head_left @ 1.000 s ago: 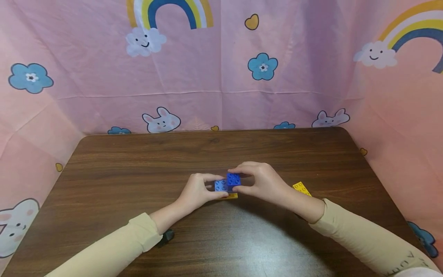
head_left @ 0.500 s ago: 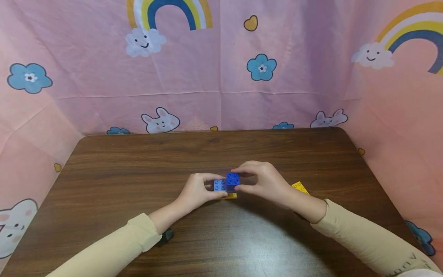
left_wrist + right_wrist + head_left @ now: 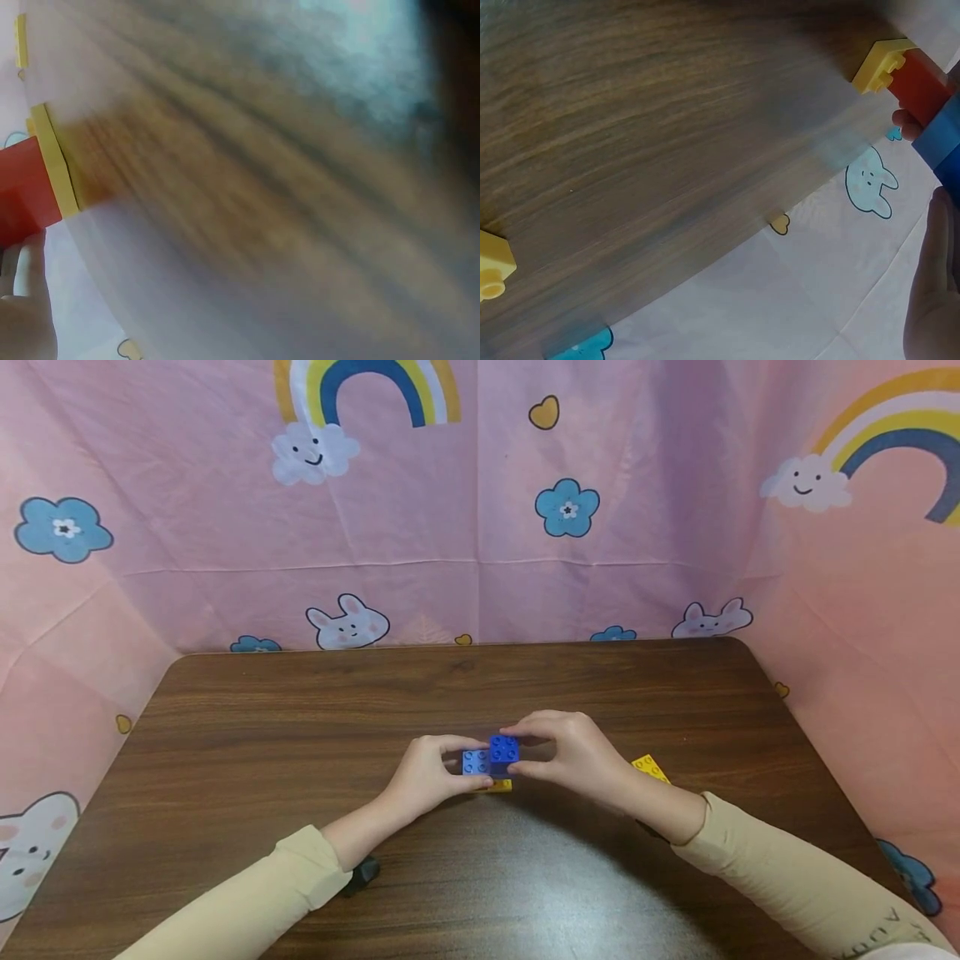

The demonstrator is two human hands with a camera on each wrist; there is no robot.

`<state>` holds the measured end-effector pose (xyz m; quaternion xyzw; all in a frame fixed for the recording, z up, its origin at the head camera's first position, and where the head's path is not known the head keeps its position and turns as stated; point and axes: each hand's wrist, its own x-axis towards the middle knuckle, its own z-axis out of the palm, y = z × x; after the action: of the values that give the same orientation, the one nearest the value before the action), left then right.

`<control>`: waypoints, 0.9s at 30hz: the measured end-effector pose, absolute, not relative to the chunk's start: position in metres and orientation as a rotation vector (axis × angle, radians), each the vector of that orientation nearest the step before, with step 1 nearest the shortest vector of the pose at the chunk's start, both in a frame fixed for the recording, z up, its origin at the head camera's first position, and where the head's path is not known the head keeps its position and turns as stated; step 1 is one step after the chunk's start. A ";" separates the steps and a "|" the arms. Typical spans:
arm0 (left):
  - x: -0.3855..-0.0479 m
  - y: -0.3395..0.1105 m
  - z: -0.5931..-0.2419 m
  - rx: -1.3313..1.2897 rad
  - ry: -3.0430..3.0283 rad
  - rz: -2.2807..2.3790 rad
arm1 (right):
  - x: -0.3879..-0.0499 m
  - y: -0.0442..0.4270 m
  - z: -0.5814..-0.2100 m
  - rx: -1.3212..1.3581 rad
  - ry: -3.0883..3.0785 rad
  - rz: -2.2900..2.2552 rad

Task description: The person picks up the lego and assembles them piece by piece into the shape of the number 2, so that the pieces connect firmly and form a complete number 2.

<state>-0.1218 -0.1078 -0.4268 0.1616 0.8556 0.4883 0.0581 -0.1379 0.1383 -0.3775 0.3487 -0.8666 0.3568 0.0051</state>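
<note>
**Left hand [image 3: 427, 777] and right hand [image 3: 573, 756] meet at a square, four-studded dark blue plastic brick [image 3: 504, 749]**

Left of the dark blue brick and nearer the person, a beige left sleeve [image 3: 240, 893] crosses the brown wood-grain desk [image 3: 315, 727]; a small black object [image 3: 362, 877] shows at its cuff. The left hand lies just left of the dark blue brick, thumb on the near side and a finger on the far side. Its fingers are curled, parted only by what they grip: a red plastic brick [image 3: 26, 191], lower than the dark blue brick. Between these two sits a light blue plastic brick [image 3: 476, 762], four of its studs showing just left of the dark blue brick. Undermost is a thin yellow studded plastic plate [image 3: 501, 785], its near edge visible below the dark blue brick. Whether the dark blue brick is pressed fully down cannot be told.

Just right of the dark blue brick, the right hand pinches it between thumb on the near side and finger on the far side, the gap filled by the brick. The right forearm slants toward the person and hides part of a second yellow studded plastic piece [image 3: 649, 767], well to the right of the dark blue brick. Farther right is a beige right sleeve [image 3: 795, 872] with dark lettering.

Beyond the dark blue brick, past the desk's far edge, hangs a pink patterned cloth [image 3: 420, 527].
</note>
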 end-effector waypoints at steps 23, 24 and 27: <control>-0.122 -0.102 -0.421 0.442 2.562 1.564 | -0.137 0.139 -0.375 1.069 -2.688 1.150; -0.122 -0.101 -0.421 0.440 2.566 1.567 | -0.137 0.139 -0.374 1.069 -2.686 1.162; -0.121 -0.100 -0.421 0.440 2.589 1.573 | -0.137 0.139 -0.374 1.066 -2.693 1.179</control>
<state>-0.1213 -0.0999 -0.4213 0.1437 0.8451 0.5133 0.0402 -0.1366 0.1390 -0.3739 0.3409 -0.8612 0.3769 0.0071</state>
